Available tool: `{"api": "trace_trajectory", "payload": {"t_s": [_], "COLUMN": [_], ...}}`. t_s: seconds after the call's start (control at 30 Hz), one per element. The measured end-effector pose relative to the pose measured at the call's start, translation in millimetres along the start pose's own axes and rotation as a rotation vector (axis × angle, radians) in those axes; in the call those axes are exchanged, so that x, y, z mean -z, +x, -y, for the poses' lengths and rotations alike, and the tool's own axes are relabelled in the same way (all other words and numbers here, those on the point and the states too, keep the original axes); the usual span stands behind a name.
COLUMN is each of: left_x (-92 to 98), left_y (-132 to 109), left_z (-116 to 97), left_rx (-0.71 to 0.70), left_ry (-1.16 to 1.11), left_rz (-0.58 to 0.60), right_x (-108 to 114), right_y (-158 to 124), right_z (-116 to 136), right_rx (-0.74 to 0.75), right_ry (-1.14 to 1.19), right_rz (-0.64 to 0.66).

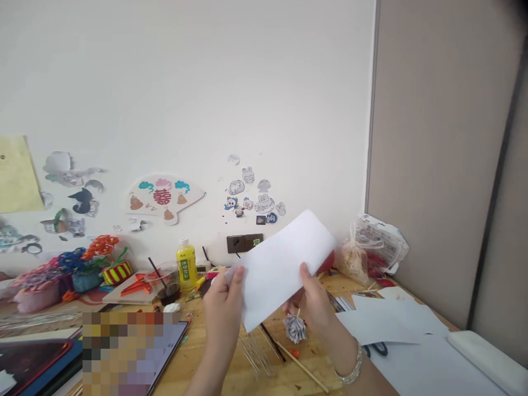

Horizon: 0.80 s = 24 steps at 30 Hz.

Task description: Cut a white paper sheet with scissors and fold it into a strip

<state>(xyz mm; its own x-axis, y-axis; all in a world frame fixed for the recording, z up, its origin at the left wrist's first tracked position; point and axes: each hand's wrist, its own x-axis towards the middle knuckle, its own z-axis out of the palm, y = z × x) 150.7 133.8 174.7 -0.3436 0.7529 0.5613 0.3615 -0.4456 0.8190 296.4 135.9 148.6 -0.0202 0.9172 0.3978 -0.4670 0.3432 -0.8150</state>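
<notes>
A sheet of white paper (284,269) is raised above the wooden table, tilted with its right end higher. My left hand (225,302) pinches its left edge, thumb on the near face. On the lower right edge, my right hand (311,297) grips the same sheet, also thumb in front; most of its fingers are behind the paper. Just below the right hand lies a grey-white paper flower (296,328). Thin wires (254,352) and a wooden stick (303,366) rest on the table under the paper.
White sheets (388,324) lie at the right, partly covering dark scissors handles (377,348), near a white case (489,357). A tablet (165,352) is at front left. Behind stand a yellow bottle (186,267), a cup with dark drink (167,283) and pipe-cleaner flowers (101,247).
</notes>
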Motion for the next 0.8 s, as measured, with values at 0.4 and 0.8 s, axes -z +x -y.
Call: {"api": "trace_trajectory", "payload": {"t_s": [0.4, 0.8], "left_x": [1.2, 2.4], "left_y": [1.0, 0.5], "left_z": [1.3, -0.1], "left_rx": [-0.017, -0.077], "left_ry": [0.029, 0.049], "left_rz": [0.009, -0.018], "right_x": [19.8, 34.5], "right_y": [6.8, 10.2], "right_z": [25.6, 33.6], "right_rx": [0.044, 0.21], "right_ry": [0.053, 0.031], "right_rz": [-0.174, -0.381]}}
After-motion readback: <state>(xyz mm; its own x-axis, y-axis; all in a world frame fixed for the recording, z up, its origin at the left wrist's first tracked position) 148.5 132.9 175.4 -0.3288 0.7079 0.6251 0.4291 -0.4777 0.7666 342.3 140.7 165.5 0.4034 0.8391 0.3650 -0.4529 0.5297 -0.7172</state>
